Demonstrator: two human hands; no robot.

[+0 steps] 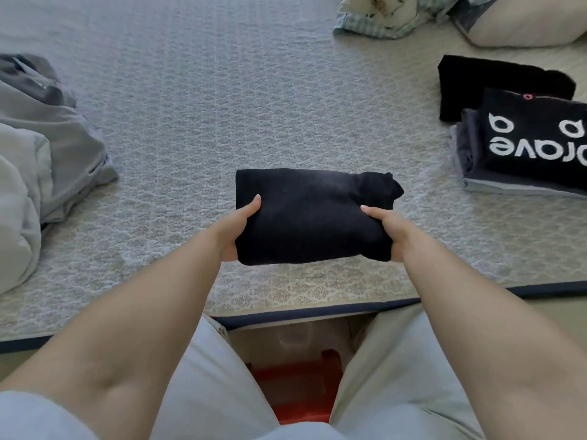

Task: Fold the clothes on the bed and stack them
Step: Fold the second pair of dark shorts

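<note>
Holding a folded black garment (313, 217) by its two short ends, the left hand (236, 230) and right hand (386, 230) each keep a closed grip on it over the near middle of the bed (222, 106). A folded stack (527, 144) sits far right, grey unfolded clothes (47, 147) left.

We hold a folded black garment (313, 217) over the bed (197, 106), our left hand (236, 228) and right hand (386, 228) gripping its ends. A folded stack (524, 147) lies far right, unfolded grey clothes (47, 147) far left.
</note>
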